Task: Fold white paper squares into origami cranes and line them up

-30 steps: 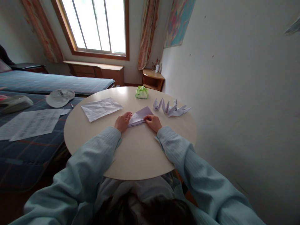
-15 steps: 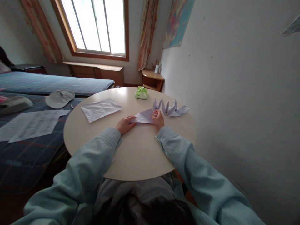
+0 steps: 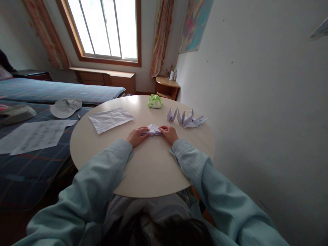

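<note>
A folded sheet of pale paper (image 3: 153,129) lies on the round table (image 3: 153,164) between my hands. My left hand (image 3: 138,136) is closed on its left corner, thumb and fingers pressing it near the tabletop. On the opposite corner, my right hand (image 3: 169,134) pinches the paper the same way. The fingertips cover both ends of the paper, so only its middle and top point show. Just beyond my right hand stand several folded paper cranes (image 3: 191,120), one of them (image 3: 172,115) a little apart to the left.
A creased flat sheet (image 3: 111,119) lies at the table's left side. At the far edge sits a green tissue pack (image 3: 155,101). Left of the table, a bed (image 3: 38,177) holds printed sheets (image 3: 33,135) and a white cap (image 3: 66,108). A wall (image 3: 256,119) runs along the right.
My right hand has moved left and down, folding the paper's right part inward. The paper now spans a narrower width. My left hand stays in place.
</note>
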{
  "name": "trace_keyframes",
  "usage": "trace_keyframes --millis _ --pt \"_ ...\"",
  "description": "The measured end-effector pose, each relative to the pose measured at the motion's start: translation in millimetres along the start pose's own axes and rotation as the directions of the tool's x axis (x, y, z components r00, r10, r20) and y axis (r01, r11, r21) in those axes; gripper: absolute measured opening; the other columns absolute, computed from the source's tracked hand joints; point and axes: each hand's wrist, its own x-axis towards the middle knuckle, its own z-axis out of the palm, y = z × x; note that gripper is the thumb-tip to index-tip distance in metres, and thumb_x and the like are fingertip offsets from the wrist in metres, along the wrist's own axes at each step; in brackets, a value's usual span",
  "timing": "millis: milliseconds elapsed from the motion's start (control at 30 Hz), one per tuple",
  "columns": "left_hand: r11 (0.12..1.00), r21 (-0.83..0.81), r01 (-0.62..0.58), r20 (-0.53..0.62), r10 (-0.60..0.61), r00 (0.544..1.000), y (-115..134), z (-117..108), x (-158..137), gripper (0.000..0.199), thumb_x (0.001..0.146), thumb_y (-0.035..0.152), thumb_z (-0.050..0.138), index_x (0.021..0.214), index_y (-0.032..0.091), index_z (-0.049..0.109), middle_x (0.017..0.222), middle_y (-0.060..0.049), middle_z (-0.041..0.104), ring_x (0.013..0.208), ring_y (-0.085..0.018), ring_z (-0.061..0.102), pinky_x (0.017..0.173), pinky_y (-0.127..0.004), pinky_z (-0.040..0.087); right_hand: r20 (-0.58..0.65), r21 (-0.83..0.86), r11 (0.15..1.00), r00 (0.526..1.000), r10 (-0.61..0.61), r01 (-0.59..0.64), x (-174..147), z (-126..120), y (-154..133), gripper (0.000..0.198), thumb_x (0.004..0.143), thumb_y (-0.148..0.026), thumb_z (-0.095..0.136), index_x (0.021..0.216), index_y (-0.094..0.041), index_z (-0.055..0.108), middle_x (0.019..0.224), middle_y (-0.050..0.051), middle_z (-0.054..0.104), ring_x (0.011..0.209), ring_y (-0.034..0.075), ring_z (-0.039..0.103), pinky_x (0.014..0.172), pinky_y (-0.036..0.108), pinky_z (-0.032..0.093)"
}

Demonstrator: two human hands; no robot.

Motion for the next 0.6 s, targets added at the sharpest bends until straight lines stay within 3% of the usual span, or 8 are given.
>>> trace_keyframes --millis 400,600 --pt "0.992 0.052 0.119 -0.097 -0.113 0.989 5.8 -4.1 0.2 0.031 0.079 0.039 0.040 0.099 0.023 0.058 0.098 -0.003 0.062 0.090 -0.016 0.057 0.080 -0.027 0.043 0.035 0.094 0.987 0.990 -0.135 0.132 -4.3 3.9 -3.9 0.037 0.069 -0.051 0.050 0.085 -0.021 0.063 0.082 0.002 0.065 0.077 0.014 0.058 0.069 0.025 0.044" --pt "0.996 0.004 0.093 -0.096 -0.092 0.991 8.4 -4.3 0.1 0.031 0.078 0.038 0.043 0.102 0.022 0.055 0.099 -0.004 0.062 0.089 -0.016 0.058 0.076 -0.026 0.045 0.014 0.083 0.983 0.987 -0.163 0.161 -5.4 5.5 -2.7 0.040 0.063 -0.049 0.058 0.091 -0.020 0.060 0.086 0.003 0.064 0.078 0.015 0.058 0.071 0.027 0.045"
